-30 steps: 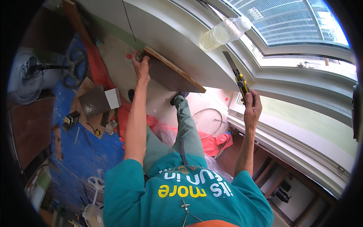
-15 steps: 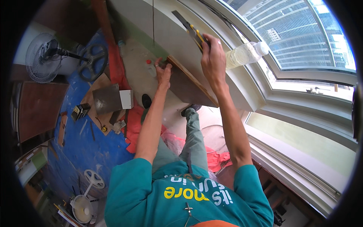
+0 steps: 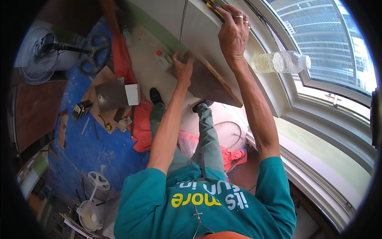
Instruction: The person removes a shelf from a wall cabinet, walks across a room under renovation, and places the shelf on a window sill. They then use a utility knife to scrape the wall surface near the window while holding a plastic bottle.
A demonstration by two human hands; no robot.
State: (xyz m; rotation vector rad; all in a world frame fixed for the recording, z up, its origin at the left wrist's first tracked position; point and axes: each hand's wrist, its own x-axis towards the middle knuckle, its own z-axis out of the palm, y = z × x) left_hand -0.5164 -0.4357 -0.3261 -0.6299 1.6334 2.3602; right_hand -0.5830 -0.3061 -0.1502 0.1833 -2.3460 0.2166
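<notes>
My right hand (image 3: 234, 38) is raised high near the window frame, its fingers closed around a slim black-and-yellow utility knife (image 3: 215, 8). The knife's far end is cut off by the top of the view. My left hand (image 3: 183, 73) is at the upper left end of a dark brown board (image 3: 215, 81) with a bare wooden edge. It grips the board there, with some fingers partly blurred or hidden. The board leans at a slant beside the wall below the window.
A clear plastic bottle (image 3: 280, 62) lies on the window ledge beside my right forearm. A white jug with a red cap (image 3: 162, 60) stands past my left hand. On the left are a blue floor sheet (image 3: 107, 155), a fan (image 3: 38, 59), brown panels (image 3: 109, 95) and red sheeting (image 3: 141, 127).
My right hand has moved up and slightly right with the knife, toward the wall by the window. My left hand has shifted a little right and down along the board as the view moved.
</notes>
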